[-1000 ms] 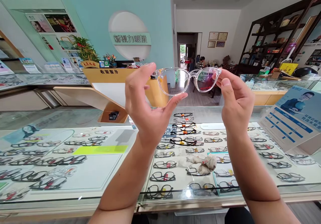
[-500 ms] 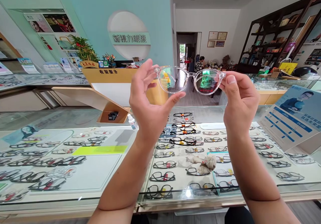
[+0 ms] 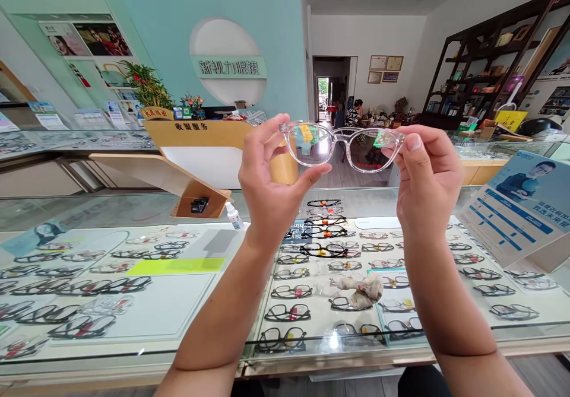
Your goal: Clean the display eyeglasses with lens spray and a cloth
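Observation:
A pair of clear-framed eyeglasses (image 3: 341,137) is held up in front of me above the glass counter. My left hand (image 3: 276,174) grips its left end near the hinge, with the thumb stretched below the left lens. At the other end my right hand (image 3: 427,177) pinches the right hinge and temple between thumb and fingers. The lenses face me and carry yellow, green and red markings or reflections. Beneath my hands, a crumpled beige cloth (image 3: 369,290) lies on the counter glass.
Rows of eyeglasses (image 3: 291,312) fill the glass display counter (image 3: 214,355). A small white spray bottle (image 3: 234,216) stands left of my left forearm. An upright blue-and-white leaflet (image 3: 516,207) is on the right. Far back, a person (image 3: 355,112) sits near the doorway.
My left hand has shifted slightly right and down with its end of the eyeglasses. The frame has turned and tilted a little; my right hand has barely moved.

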Demonstrator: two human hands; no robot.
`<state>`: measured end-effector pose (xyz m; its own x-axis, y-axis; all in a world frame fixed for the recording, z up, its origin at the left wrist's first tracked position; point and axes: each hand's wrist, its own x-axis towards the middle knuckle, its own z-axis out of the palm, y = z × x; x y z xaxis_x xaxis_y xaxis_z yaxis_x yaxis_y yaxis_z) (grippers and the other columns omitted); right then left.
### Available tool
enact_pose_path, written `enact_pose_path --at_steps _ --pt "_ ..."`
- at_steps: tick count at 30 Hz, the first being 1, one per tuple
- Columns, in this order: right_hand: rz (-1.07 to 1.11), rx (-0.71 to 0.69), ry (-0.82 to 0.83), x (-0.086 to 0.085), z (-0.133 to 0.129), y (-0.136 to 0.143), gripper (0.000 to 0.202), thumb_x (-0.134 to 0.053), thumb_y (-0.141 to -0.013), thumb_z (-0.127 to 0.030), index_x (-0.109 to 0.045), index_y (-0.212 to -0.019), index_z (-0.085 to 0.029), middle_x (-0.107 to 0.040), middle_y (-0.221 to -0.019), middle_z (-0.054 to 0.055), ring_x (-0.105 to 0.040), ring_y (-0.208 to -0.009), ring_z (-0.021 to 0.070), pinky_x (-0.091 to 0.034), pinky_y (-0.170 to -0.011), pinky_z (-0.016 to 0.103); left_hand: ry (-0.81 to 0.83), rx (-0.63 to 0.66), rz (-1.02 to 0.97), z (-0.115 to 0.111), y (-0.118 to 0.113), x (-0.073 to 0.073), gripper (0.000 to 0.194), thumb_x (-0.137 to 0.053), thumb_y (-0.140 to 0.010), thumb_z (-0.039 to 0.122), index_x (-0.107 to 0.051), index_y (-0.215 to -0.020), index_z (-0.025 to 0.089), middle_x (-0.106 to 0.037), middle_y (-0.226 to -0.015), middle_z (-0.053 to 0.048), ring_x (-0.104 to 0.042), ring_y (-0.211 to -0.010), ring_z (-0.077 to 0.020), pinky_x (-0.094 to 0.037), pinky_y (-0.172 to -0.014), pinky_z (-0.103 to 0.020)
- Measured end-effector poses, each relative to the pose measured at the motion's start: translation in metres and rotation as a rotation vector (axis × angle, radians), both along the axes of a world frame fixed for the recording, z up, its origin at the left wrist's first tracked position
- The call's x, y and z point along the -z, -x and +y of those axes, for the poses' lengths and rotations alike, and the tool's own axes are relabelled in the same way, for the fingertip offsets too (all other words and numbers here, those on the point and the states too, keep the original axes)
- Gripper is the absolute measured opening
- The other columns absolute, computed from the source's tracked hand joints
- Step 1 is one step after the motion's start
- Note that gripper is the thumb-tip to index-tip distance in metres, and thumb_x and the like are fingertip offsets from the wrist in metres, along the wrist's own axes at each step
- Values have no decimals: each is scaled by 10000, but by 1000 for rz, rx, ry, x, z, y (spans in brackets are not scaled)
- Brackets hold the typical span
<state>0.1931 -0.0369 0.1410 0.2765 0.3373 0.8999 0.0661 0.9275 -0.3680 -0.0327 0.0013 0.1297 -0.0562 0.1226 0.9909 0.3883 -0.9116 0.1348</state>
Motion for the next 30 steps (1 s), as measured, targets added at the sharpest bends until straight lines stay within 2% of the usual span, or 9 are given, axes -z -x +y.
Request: enact_pose_path --at_steps 3,7,13,21,25,30 --pt "-43 -22 21 2 2 -3 260 -662 -1090 -519 -754 -1195 -300 -765 -1128 40 -783 -1059 206 -684 -977 429 9 0 -11 -2 -2 0 893 -891 -819 733 -528 -1539 351 -629 -1537 -94 -604 -1494 -386 -540 -1240 -581" --pt "-69 -13 14 3 5 -6 285 -627 -1104 -530 -752 -1219 -301 -753 -1115 51 -788 -1100 226 -688 -948 421 56 33 -10 -3 -3 2 904 -893 -823 727 -515 -1557 359 -616 -1550 -92 -554 -1547 -397 -508 -1278 -592" --pt "-99 -10 9 4 6 -8 304 -583 -1122 -545 -738 -1251 -318 -740 -1141 52 -779 -1095 222 -679 -951 426 52 40 -8 -3 -3 3 950 -906 -786 747 -520 -1562 358 -605 -1558 -96 -539 -1558 -412 -490 -1285 -601" --pt "-26 -21 39 2 6 -7 223 -644 -1097 -493 -762 -1148 -310 -741 -1126 33 -755 -1094 217 -642 -996 444 33 130 -1 0 -2 0 1026 -932 -731 760 -488 -1579 390 -625 -1498 -82 -665 -1422 -357 -610 -1157 -487" --pt "-17 -24 89 1 4 -5 246 -650 -1084 -508 -753 -1118 -287 -751 -1084 39 -763 -1066 221 -624 -990 447 38 203 13 2 -2 -1 958 -927 -742 755 -537 -1530 376 -643 -1451 -69 -683 -1404 -342 -632 -1137 -465" --pt "-33 -63 151 3 4 -3 263 -639 -1083 -519 -724 -1052 -272 -769 -1000 28 -761 -1001 211 -612 -963 434 129 279 -7 -2 0 3 832 -877 -842 710 -532 -1532 398 -712 -1342 -60 -767 -1270 -309 -662 -1090 -465"
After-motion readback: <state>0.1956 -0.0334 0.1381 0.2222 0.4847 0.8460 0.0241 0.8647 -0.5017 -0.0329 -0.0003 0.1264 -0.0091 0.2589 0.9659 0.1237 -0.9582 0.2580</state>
